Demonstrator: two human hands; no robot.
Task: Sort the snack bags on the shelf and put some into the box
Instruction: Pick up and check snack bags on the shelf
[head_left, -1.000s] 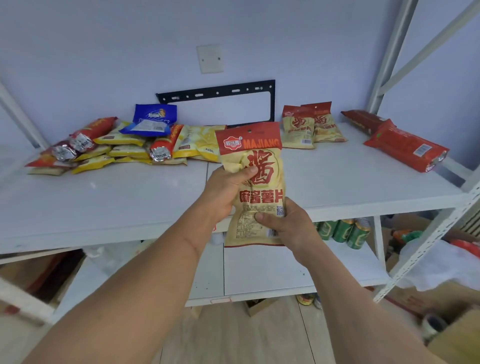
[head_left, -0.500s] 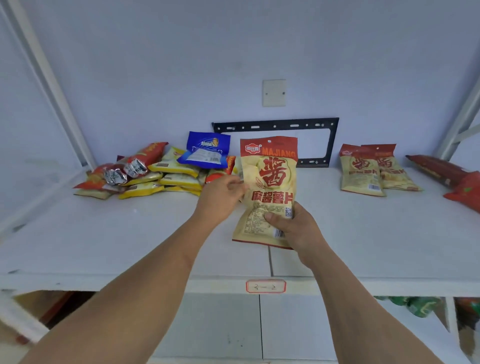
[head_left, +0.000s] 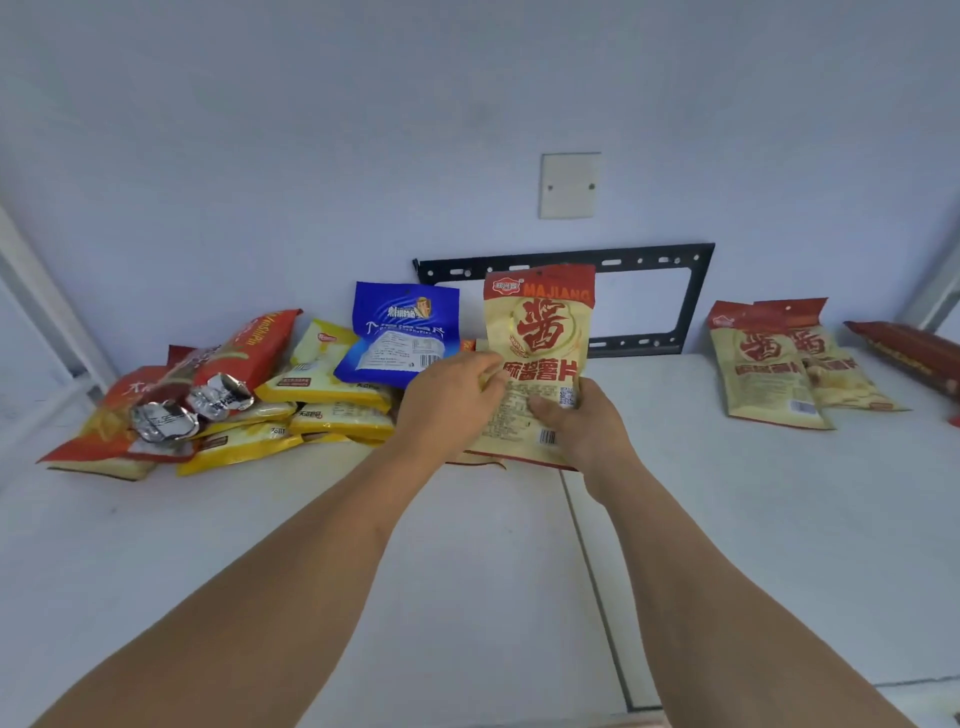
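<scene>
One broad white shelf (head_left: 208, 545) carries everything, its bare middle lying under both forearms; beyond the left fingertips sits the unsorted heap (head_left: 249, 400) of yellow, orange and foil-ended snack bags, jumbled over one another, with a blue bag (head_left: 402, 332) propped on its back edge against the wall; well off past the right fingers two matching cream bags (head_left: 779, 369) lie flat and overlapping, which reads as a pile already begun for that kind; a dark red packet (head_left: 909, 353) lies beyond them at the frame's edge. The cream-and-red bag (head_left: 540, 353) stands upright between the hands, label towards the wearer, probably so its kind can be checked; the right hand (head_left: 587, 431) pinches its lower right corner, thumb across the front; the left hand (head_left: 447, 400) has fingers curled at its left edge, steadying it, though whether they truly grip I cannot tell. No box shows.
</scene>
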